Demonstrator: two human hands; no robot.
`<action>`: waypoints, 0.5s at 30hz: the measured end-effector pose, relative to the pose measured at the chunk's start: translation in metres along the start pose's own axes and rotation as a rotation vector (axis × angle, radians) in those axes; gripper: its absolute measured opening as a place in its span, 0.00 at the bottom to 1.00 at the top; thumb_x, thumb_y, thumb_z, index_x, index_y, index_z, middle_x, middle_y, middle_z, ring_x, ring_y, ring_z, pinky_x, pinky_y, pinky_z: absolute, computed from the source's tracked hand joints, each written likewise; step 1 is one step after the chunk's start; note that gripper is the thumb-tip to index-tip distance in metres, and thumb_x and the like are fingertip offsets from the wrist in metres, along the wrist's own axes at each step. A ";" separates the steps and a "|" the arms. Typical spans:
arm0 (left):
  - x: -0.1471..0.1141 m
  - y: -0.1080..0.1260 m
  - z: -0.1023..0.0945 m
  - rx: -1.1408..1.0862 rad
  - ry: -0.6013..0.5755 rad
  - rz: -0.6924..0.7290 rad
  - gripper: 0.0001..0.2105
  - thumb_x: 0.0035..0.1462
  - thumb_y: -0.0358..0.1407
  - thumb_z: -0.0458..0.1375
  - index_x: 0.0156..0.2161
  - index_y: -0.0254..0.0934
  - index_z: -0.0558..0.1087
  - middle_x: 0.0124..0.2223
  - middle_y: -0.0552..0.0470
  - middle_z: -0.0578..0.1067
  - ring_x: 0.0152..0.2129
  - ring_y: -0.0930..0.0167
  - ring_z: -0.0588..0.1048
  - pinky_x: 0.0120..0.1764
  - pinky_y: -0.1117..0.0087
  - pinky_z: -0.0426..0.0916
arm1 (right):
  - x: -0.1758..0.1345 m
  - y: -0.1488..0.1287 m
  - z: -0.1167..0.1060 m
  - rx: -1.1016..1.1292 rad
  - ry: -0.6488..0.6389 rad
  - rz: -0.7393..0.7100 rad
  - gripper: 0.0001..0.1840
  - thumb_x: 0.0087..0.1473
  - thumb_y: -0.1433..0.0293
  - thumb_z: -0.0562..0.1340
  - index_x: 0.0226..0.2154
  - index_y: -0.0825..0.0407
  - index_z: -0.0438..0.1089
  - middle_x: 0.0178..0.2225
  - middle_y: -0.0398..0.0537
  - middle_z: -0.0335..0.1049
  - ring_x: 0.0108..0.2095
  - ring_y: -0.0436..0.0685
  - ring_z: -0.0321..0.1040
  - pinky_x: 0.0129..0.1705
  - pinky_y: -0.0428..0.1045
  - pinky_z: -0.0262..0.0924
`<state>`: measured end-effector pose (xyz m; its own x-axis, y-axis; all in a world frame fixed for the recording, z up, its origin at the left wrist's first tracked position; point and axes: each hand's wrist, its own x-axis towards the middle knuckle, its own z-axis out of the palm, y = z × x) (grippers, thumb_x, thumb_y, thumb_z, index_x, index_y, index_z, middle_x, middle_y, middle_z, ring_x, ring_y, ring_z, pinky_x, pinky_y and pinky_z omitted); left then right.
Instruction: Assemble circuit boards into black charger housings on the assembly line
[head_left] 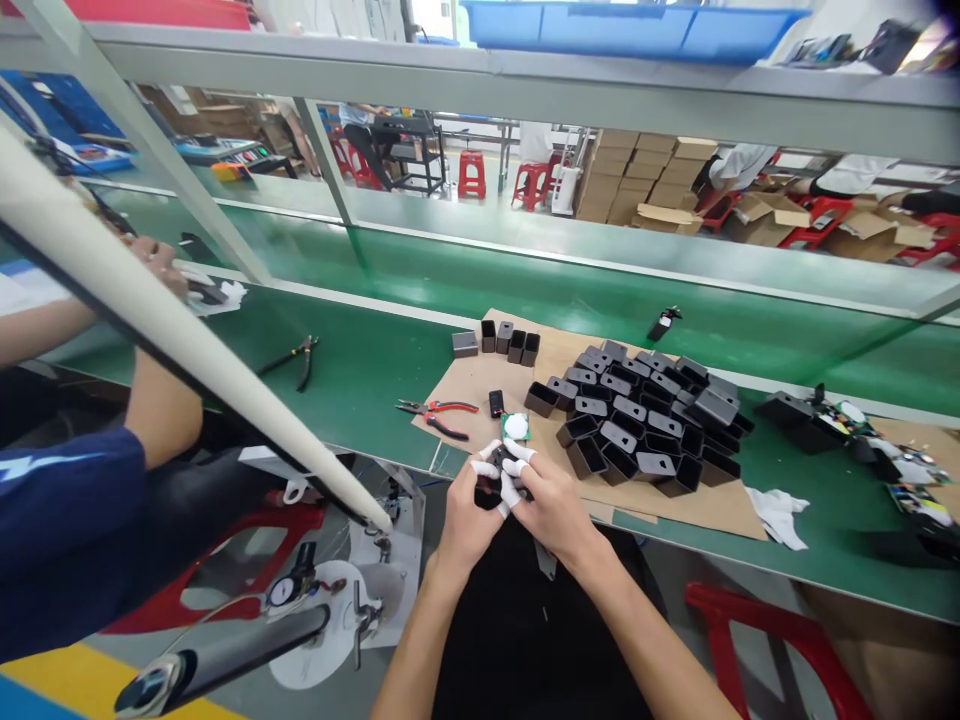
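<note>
My left hand (472, 505) and my right hand (546, 500) meet at the table's front edge, white covers on several fingertips. Between them they pinch a small black part (499, 458), mostly hidden by the fingers. Just beyond lies a green circuit board (516, 427) with a round white piece on it, its wires leading to a small black box (496, 403). Red-handled pliers (442, 412) rest to the left on the cardboard sheet (450, 382). Many black plastic housings (630, 410) stand crowded together to the right.
A co-worker's hands (161, 262) hold something at the far left, behind a slanted white post (187, 340). Black-handled pliers (300, 358) lie on the green table. A white cloth (778, 515) and more electronic parts (892, 455) are at right. An overhead shelf carries a blue tray (630, 30).
</note>
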<state>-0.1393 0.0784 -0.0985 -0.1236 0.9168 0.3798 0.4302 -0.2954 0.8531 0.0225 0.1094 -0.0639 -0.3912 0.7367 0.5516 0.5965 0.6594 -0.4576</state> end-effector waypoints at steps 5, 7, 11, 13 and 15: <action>0.003 -0.004 0.006 0.020 0.052 -0.056 0.15 0.51 0.32 0.69 0.43 0.40 0.72 0.35 0.55 0.78 0.30 0.71 0.76 0.36 0.70 0.74 | -0.013 0.003 -0.002 -0.009 0.013 -0.032 0.12 0.70 0.74 0.58 0.43 0.48 0.78 0.48 0.59 0.82 0.44 0.63 0.82 0.43 0.55 0.79; -0.001 -0.004 0.013 0.030 0.114 -0.080 0.20 0.50 0.32 0.69 0.48 0.39 0.72 0.37 0.54 0.79 0.30 0.70 0.78 0.37 0.69 0.75 | -0.018 0.004 -0.002 -0.005 0.020 -0.034 0.13 0.70 0.73 0.59 0.48 0.47 0.79 0.51 0.58 0.82 0.47 0.63 0.82 0.45 0.56 0.79; -0.007 -0.003 0.023 0.060 0.202 -0.104 0.24 0.49 0.31 0.68 0.52 0.39 0.72 0.38 0.53 0.79 0.30 0.69 0.78 0.37 0.67 0.76 | -0.023 0.008 -0.004 0.033 0.009 -0.050 0.17 0.69 0.74 0.61 0.56 0.45 0.78 0.56 0.58 0.80 0.53 0.65 0.81 0.52 0.58 0.80; -0.007 -0.003 0.025 0.072 0.218 -0.100 0.24 0.47 0.30 0.68 0.52 0.39 0.73 0.37 0.54 0.79 0.29 0.69 0.77 0.37 0.67 0.75 | -0.022 0.011 -0.006 0.065 -0.020 -0.062 0.20 0.69 0.75 0.61 0.58 0.45 0.77 0.58 0.58 0.79 0.56 0.66 0.79 0.54 0.60 0.79; -0.005 -0.002 0.025 0.077 0.219 -0.089 0.24 0.47 0.31 0.68 0.51 0.39 0.73 0.35 0.55 0.78 0.28 0.69 0.77 0.37 0.67 0.75 | -0.021 0.014 -0.007 0.097 -0.040 -0.073 0.21 0.68 0.76 0.61 0.59 0.44 0.76 0.61 0.57 0.78 0.59 0.66 0.78 0.55 0.61 0.79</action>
<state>-0.1175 0.0807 -0.1111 -0.3518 0.8556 0.3797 0.4744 -0.1868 0.8603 0.0435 0.1020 -0.0766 -0.4597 0.6903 0.5587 0.4957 0.7215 -0.4834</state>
